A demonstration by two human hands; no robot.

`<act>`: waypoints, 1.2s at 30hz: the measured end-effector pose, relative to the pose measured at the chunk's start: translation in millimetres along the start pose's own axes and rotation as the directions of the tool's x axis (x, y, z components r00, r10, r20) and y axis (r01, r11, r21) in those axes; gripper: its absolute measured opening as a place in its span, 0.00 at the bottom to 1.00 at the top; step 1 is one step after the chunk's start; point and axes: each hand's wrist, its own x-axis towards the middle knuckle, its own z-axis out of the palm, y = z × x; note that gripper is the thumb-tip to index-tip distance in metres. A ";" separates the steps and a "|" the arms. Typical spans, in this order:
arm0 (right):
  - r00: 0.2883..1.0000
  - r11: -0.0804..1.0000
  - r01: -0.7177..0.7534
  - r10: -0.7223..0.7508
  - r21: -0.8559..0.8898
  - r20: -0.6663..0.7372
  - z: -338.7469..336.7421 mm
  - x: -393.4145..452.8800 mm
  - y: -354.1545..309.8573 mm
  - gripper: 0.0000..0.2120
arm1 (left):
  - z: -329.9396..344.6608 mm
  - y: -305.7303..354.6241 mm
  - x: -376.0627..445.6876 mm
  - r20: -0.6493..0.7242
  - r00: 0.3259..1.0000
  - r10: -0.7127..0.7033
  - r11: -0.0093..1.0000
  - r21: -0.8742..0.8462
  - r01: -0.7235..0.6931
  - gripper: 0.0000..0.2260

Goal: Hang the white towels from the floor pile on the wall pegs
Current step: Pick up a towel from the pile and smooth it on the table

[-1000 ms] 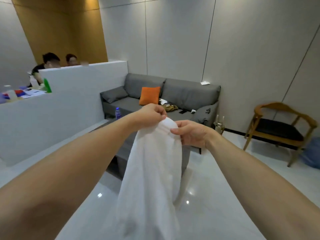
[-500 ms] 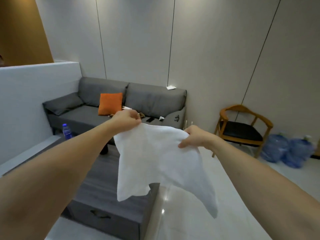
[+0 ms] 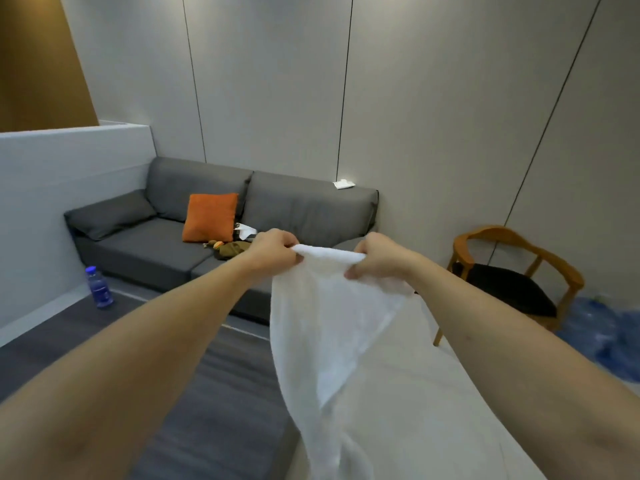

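Note:
A white towel [image 3: 325, 327] hangs in front of me at chest height, held by its top edge. My left hand [image 3: 273, 251] grips the left end of that edge and my right hand [image 3: 379, 258] grips the right end, the two hands close together. The cloth drapes down in loose folds toward the bottom of the view. No wall pegs and no floor pile show in this view.
A grey sofa [image 3: 145, 244] with an orange cushion [image 3: 210, 217] stands against the wall ahead. A dark low table [image 3: 194, 403] with a blue bottle [image 3: 98, 287] lies below left. A wooden chair [image 3: 512, 271] and blue water jugs [image 3: 609, 334] stand right.
The view has swung right and the people behind the partition have left it. My hands spread the towel wide, then came closer together, so the cloth now hangs in narrow folds.

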 end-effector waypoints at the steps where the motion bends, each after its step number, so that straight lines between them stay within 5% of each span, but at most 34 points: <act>1: 0.998 0.992 0.048 -0.043 0.113 -0.044 -6.5 15.8 0.8 0.09 | 9.4 7.0 12.2 0.051 0.999 0.003 0.999 -0.050 0.000 0.07; 4: 0.986 0.955 0.166 -0.156 0.247 -0.057 -29.2 55.9 -1.9 0.04 | 41.8 33.8 46.1 0.165 0.986 0.011 0.972 -0.235 0.028 0.16; 9: 0.980 0.964 0.177 -0.192 0.200 0.055 -58.2 118.6 36.0 0.11 | 33.3 28.0 91.1 -0.033 0.989 -0.144 0.939 -0.320 0.126 0.06; 15: 0.968 0.716 0.192 -0.249 0.672 -0.011 -33.2 180.2 2.8 0.14 | 5.9 6.3 114.0 0.160 0.963 -0.218 0.853 -0.449 0.267 0.16; 20: 0.917 0.674 0.227 -0.390 0.703 0.079 -0.6 235.2 -52.6 0.13 | -28.2 -41.6 132.7 -0.138 0.908 -0.394 0.802 -0.533 0.267 0.08; 23: 0.892 0.756 0.148 -0.380 0.638 0.243 24.9 272.6 -74.9 0.13 | -64.8 -85.2 143.8 -0.274 0.846 -0.457 0.754 -0.624 0.206 0.06; 30: 0.852 0.710 0.233 -0.479 0.665 0.212 71.0 356.1 -171.6 0.09 | -149.6 -163.5 148.5 -0.301 0.826 -0.477 0.758 -0.617 0.213 0.05; 36: 0.701 0.707 0.364 -0.637 0.607 0.322 94.1 398.4 -247.7 0.18 | -217.3 -208.5 140.3 -0.511 0.609 -0.607 0.780 -0.532 0.331 0.10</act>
